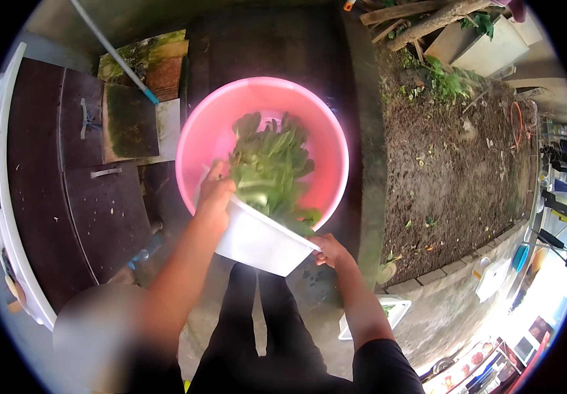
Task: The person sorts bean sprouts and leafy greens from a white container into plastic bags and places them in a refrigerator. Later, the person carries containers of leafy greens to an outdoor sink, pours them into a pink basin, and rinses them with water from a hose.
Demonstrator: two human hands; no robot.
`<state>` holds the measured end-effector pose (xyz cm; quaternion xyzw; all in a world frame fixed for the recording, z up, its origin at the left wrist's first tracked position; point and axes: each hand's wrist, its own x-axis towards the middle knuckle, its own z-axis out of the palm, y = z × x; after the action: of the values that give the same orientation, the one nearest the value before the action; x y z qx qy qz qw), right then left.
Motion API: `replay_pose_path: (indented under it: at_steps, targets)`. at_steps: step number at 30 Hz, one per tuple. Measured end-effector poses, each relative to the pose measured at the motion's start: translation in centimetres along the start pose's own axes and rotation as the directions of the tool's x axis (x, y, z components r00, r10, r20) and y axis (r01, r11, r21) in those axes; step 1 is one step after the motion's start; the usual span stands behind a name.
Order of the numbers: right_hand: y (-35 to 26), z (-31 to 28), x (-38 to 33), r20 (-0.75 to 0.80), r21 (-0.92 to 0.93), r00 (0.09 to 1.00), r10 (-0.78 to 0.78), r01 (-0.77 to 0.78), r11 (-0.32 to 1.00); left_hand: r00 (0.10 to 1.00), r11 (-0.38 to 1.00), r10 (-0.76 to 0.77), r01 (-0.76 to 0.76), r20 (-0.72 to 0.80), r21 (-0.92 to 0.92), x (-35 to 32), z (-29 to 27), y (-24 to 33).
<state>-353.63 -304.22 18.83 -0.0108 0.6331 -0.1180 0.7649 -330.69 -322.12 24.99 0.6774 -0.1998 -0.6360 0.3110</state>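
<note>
A white rectangular plastic basin (255, 238) is tilted away from me over the near rim of a large round pink tub (195, 154). Leafy greens (272, 161), partly smeared by motion, spread from the basin's mouth into the tub. My left hand (215, 197) is closed round the basin's left edge, its thumb side up beside the leaves. At the right corner, my right hand (331, 251) grips the rim with fingers curled under. How much of the greens still rests in the basin is hidden by its wall.
A second white tray (396, 314) with some green bits stands on the ground at my right. Dark cabinet doors (109, 217) lie to the left, near a pole (116, 52) and mossy boards (139, 121). A curb (367, 144) borders a soil bed (454, 177) on the right.
</note>
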Motion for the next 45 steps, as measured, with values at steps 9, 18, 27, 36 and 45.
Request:
replay_pose_path:
  at_steps: [9,18,27,36,45]
  targets:
    - [0.0,0.9,-1.4,0.056,-0.052,0.998,-0.006,0.009,0.999,0.995,0.989,-0.095,0.092,0.022,0.120,-4.9,-0.4,2.7]
    - [3.5,2.8,-4.0,0.127,-0.250,0.992,0.009,0.023,0.968,0.994,0.993,-0.098,0.100,0.049,-0.056,-9.9,-3.7,2.3]
    - [5.2,2.7,-8.3,-0.018,-0.235,0.999,0.042,-0.045,0.971,0.969,0.963,-0.244,0.238,-0.033,-0.129,-14.6,-7.7,-1.4]
    - [8.0,0.8,-11.2,-0.149,0.152,0.988,0.037,-0.014,0.988,0.975,0.991,0.026,0.003,0.220,-0.132,-19.0,-8.5,-4.7]
    - [10.4,-1.7,-12.2,-0.400,0.181,0.878,-0.262,0.356,0.917,0.957,0.974,0.067,-0.123,0.281,0.188,-16.9,-5.9,-8.2]
